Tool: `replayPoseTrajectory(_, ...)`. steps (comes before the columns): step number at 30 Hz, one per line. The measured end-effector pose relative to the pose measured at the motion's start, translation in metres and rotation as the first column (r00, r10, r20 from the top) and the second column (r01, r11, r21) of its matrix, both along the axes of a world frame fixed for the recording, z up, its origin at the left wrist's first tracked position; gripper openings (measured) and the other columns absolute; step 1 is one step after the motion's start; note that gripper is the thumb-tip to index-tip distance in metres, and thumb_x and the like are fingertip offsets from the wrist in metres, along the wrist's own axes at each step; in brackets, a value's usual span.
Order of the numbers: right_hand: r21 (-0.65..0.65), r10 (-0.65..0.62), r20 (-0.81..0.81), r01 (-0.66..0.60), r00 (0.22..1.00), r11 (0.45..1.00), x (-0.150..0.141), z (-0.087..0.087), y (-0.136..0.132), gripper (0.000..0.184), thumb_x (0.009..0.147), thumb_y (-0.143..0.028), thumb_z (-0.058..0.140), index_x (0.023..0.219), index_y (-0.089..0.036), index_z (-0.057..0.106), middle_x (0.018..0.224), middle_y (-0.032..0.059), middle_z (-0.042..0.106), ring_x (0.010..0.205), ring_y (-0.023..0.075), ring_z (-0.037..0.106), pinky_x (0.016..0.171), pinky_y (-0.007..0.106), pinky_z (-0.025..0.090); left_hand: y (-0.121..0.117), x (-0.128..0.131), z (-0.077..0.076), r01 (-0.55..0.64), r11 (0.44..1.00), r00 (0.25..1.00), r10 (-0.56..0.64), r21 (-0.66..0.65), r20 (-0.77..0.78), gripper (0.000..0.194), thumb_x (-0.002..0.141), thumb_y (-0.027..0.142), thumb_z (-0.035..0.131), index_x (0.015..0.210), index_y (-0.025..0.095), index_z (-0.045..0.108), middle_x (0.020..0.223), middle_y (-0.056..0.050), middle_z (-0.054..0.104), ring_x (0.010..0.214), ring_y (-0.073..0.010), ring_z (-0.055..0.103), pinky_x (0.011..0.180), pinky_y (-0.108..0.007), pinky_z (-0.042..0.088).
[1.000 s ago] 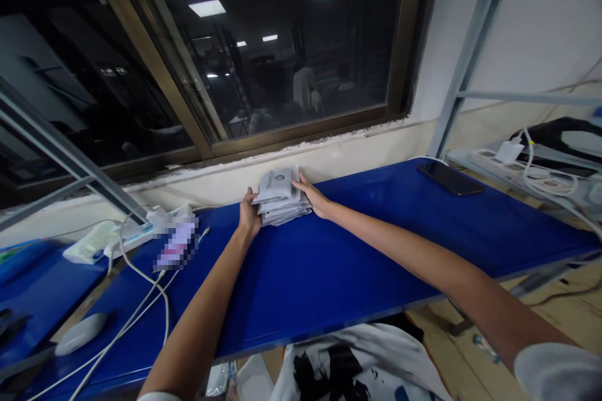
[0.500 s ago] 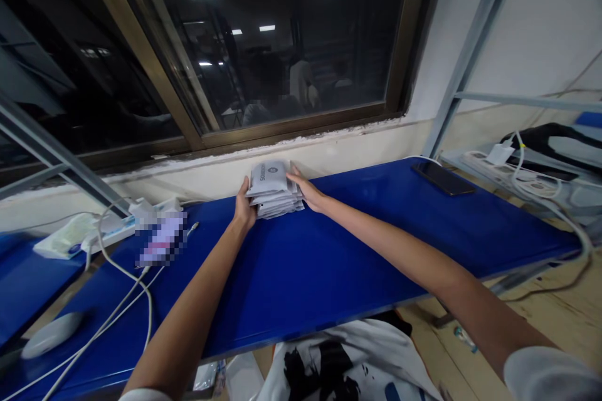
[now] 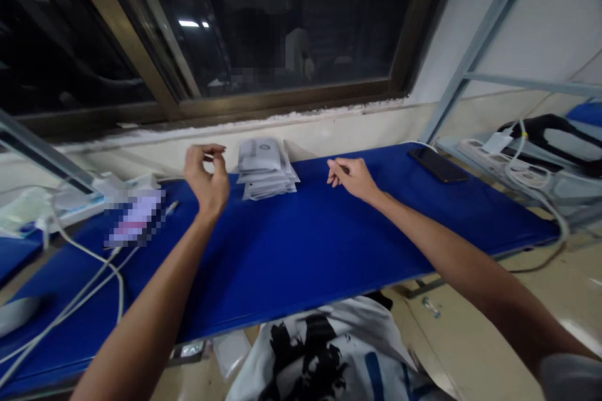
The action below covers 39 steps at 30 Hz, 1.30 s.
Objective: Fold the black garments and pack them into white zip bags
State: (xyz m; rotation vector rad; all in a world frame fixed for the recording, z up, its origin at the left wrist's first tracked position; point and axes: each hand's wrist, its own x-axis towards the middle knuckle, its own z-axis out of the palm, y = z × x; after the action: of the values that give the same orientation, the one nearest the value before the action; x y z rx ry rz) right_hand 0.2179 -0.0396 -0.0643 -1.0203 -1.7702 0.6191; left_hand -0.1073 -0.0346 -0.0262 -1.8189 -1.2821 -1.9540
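A stack of grey-white plastic mailer packets (image 3: 266, 169) rests on the blue table against the wall, the top one bearing dark print and a round logo. To its left, my left hand (image 3: 207, 178) is raised, fingers bent and a gap between thumb and fingertips; it holds nothing. On the other side my right hand (image 3: 352, 177) hovers over the table with its fingers curled in and thumb against them. Nothing shows in that hand. Both hands are apart from the stack.
The blue table (image 3: 291, 250) runs below a dark window. A black phone (image 3: 437, 164) lies at its right end. Leftward are a blurred-out phone (image 3: 136, 216), white cables (image 3: 96, 257), a power strip (image 3: 87, 208) and a white mouse (image 3: 19, 314). Grey metal posts (image 3: 480, 44) flank the table.
Both hands have let go of the packet stack and moved apart, the left one to the left and up, the right one to the right. The stack stays standing; the camera view has shifted.
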Motion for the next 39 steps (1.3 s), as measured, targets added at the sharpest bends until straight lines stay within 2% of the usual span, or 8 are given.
replayPoseTrajectory(5, 0.651, -0.185, 0.144, 0.048, 0.972, 0.758, -0.003, 0.028, -0.037, 0.051, 0.102, -0.031, 0.049, 0.052, -0.021, 0.043, 0.047, -0.0020, 0.048, 0.044, 0.0097, 0.044, 0.050, 0.028, 0.036, -0.029, 0.031, 0.002, 0.118, 0.982, 0.716, 0.017, 0.145, -0.698, 0.008, 0.090, 0.022, 0.058, 0.087, 0.023, 0.066, 0.090, -0.006, 0.070, 0.085, -0.0230, 0.061, 0.078, -0.042, 0.046)
replayPoseTrajectory(8, 0.802, -0.260, 0.188, 0.004, 0.947, 0.597, -0.013, 0.029, -0.046, 0.049, 0.096, -0.022, 0.054, 0.055, -0.023, 0.028, 0.047, -0.0034, 0.036, 0.045, 0.0108, 0.035, 0.049, 0.031, 0.030, -0.037, 0.047, -0.005, 0.180, 0.983, 0.524, -0.125, -0.034, -0.842, 0.013, 0.092, 0.024, 0.056, 0.094, 0.022, 0.069, 0.089, -0.007, 0.070, 0.083, -0.0244, 0.064, 0.074, -0.042, 0.044)
replayPoseTrajectory(11, 0.843, -0.264, 0.172, -0.004, 0.949, 0.538, -0.019, 0.024, -0.050, 0.049, 0.091, -0.014, 0.056, 0.058, -0.022, 0.020, 0.048, -0.0046, 0.031, 0.044, 0.0108, 0.031, 0.049, 0.032, 0.027, -0.037, 0.050, -0.005, 0.154, 0.988, 0.483, -0.093, -0.020, -0.871, 0.018, 0.094, 0.023, 0.052, 0.098, 0.021, 0.069, 0.088, -0.009, 0.070, 0.085, -0.0264, 0.066, 0.075, -0.042, 0.043)
replayPoseTrajectory(15, 0.804, -0.155, 0.077, 0.031, 0.985, 0.594, -0.025, 0.019, -0.049, 0.052, 0.089, -0.007, 0.057, 0.061, -0.021, 0.016, 0.048, -0.0068, 0.025, 0.042, 0.0088, 0.024, 0.047, 0.029, 0.025, -0.034, 0.044, 0.003, 0.025, 1.000, 0.538, 0.000, 0.016, -0.843, 0.032, 0.092, 0.020, 0.051, 0.120, 0.020, 0.066, 0.116, -0.014, 0.071, 0.113, -0.0331, 0.063, 0.091, -0.048, 0.045)
replayPoseTrajectory(19, 0.737, -0.129, 0.006, 0.083, 0.992, 0.671, -0.031, 0.015, -0.049, 0.049, 0.090, -0.013, 0.060, 0.060, -0.022, 0.022, 0.049, -0.0078, 0.026, 0.041, 0.0079, 0.026, 0.045, 0.027, 0.025, -0.028, 0.040, -0.003, -0.067, 0.983, 0.606, -0.097, -0.172, -0.789, 0.060, 0.087, 0.019, 0.057, 0.146, 0.019, 0.050, 0.158, -0.017, 0.042, 0.148, -0.0395, 0.034, 0.114, -0.058, 0.032)
replayPoseTrajectory(27, 0.389, 0.000, 0.094, -0.036, 0.996, 0.921, -0.032, 0.005, -0.049, 0.006, 0.094, -0.023, 0.060, 0.095, -0.022, 0.054, 0.056, -0.0099, 0.046, 0.044, 0.0069, 0.042, 0.051, 0.023, 0.038, -0.020, 0.032, -0.010, -0.172, 0.965, 0.605, -0.053, -0.196, -0.794, 0.052, 0.090, 0.011, 0.053, 0.140, 0.023, 0.060, 0.132, -0.018, 0.067, 0.120, -0.0391, 0.058, 0.099, -0.058, 0.044)
replayPoseTrajectory(32, -0.029, 0.182, -0.040, -0.184, 0.982, 0.983, -0.036, -0.005, -0.038, 0.020, 0.094, -0.029, 0.059, 0.113, -0.022, 0.057, 0.092, 0.0012, 0.067, 0.062, 0.0110, 0.065, 0.055, 0.024, 0.052, -0.027, 0.035, -0.003, -0.242, 0.964, 0.497, 0.026, -0.109, -0.867, 0.046, 0.092, 0.014, 0.054, 0.137, 0.021, 0.063, 0.131, -0.019, 0.067, 0.114, -0.0391, 0.060, 0.088, -0.052, 0.050)
replayPoseTrajectory(39, 0.352, 0.127, 0.048, -0.136, 0.991, 0.926, -0.037, 0.003, -0.045, 0.040, 0.096, -0.034, 0.061, 0.136, -0.032, 0.059, 0.141, 0.0094, 0.049, 0.101, 0.0182, 0.065, 0.083, 0.037, 0.062, -0.045, 0.054, -0.004, 0.023, 0.998, 0.613, -0.058, -0.056, -0.788, 0.043, 0.098, 0.020, 0.050, 0.138, 0.029, 0.063, 0.136, -0.010, 0.067, 0.109, -0.0306, 0.064, 0.089, -0.043, 0.052)
